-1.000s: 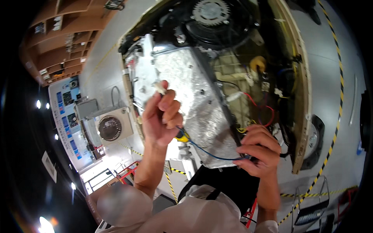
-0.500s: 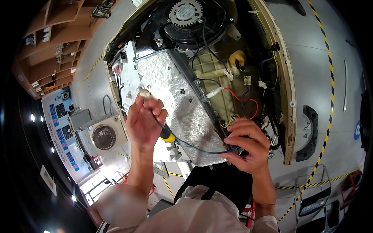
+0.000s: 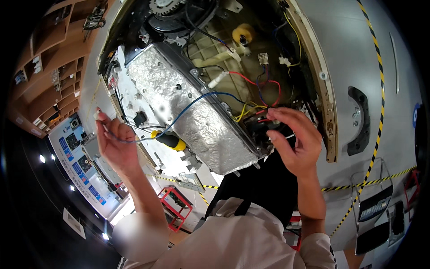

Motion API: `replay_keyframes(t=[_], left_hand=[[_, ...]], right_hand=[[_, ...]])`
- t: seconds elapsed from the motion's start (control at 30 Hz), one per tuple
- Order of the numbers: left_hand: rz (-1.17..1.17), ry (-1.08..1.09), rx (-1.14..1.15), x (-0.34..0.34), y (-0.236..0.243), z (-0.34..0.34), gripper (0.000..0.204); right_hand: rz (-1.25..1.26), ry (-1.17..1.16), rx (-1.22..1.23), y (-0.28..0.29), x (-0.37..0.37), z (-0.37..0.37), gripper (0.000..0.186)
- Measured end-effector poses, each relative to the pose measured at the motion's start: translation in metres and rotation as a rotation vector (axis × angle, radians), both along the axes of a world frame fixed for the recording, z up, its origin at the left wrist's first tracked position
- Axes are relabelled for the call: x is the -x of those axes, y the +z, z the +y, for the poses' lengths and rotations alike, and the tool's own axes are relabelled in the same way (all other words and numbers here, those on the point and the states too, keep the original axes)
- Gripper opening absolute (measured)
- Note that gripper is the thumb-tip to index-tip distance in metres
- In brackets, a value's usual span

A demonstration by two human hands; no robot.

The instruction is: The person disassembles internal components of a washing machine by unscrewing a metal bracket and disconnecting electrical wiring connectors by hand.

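My left hand (image 3: 117, 145) is raised left of the foil-covered box (image 3: 192, 125), pinching the end of a blue wire (image 3: 219, 93) near a small white connector (image 3: 97, 114). From there the wire arcs over the foil to the wire bundle on the right. My right hand (image 3: 299, 141) hovers at the box's right end, thumb and fingers apart. Its upper fingertips are close to yellow wires (image 3: 245, 111) and a red wire (image 3: 278, 92); whether they touch is unclear. A yellow-and-black handled tool, apparently a screwdriver (image 3: 170, 141), lies by the box's left side.
A black fan housing (image 3: 179, 22) stands at the far end of the opened unit. Loose white connectors and a yellow round part (image 3: 243, 33) sit inside the frame (image 3: 316, 67). A dark curved part (image 3: 358, 121) lies on the floor to the right. Shelves (image 3: 58, 67) stand far left.
My left hand has moved left, drawing the wire end outward. My right hand has let go of the blue wire and risen towards the bundle. The view has shifted, so the unit appears further up-left.
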State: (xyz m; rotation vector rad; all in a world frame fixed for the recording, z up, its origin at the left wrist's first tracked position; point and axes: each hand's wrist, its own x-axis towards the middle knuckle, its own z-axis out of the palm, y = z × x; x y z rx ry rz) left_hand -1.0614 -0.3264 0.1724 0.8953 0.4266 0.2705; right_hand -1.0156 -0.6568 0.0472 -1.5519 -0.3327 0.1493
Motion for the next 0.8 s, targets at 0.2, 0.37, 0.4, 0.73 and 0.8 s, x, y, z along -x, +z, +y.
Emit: replay_keyframes(t=[0.2,0.37,0.4,0.73,0.8], left_hand=[[-0.003,-0.014,0.038,0.001,0.008,0.001,0.022],[-0.052,0.022,-0.013,-0.001,0.005,-0.008,0.028],[-0.05,0.038,-0.05,-0.001,0.005,-0.01,0.029],[0.212,0.125,-0.664,-0.01,-0.008,-0.034,0.014],[0.288,0.099,-0.755,-0.012,-0.011,-0.037,0.016]], right_hand=[[0.139,-0.081,0.033,-0.003,0.007,0.0,0.023],[-0.07,-0.145,0.076,-0.006,0.002,0.01,0.021],[-0.071,-0.158,0.081,-0.007,0.002,0.01,0.02],[0.126,-0.192,0.047,-0.012,0.034,-0.005,0.019],[0.191,-0.195,0.017,-0.016,0.043,-0.008,0.018]])
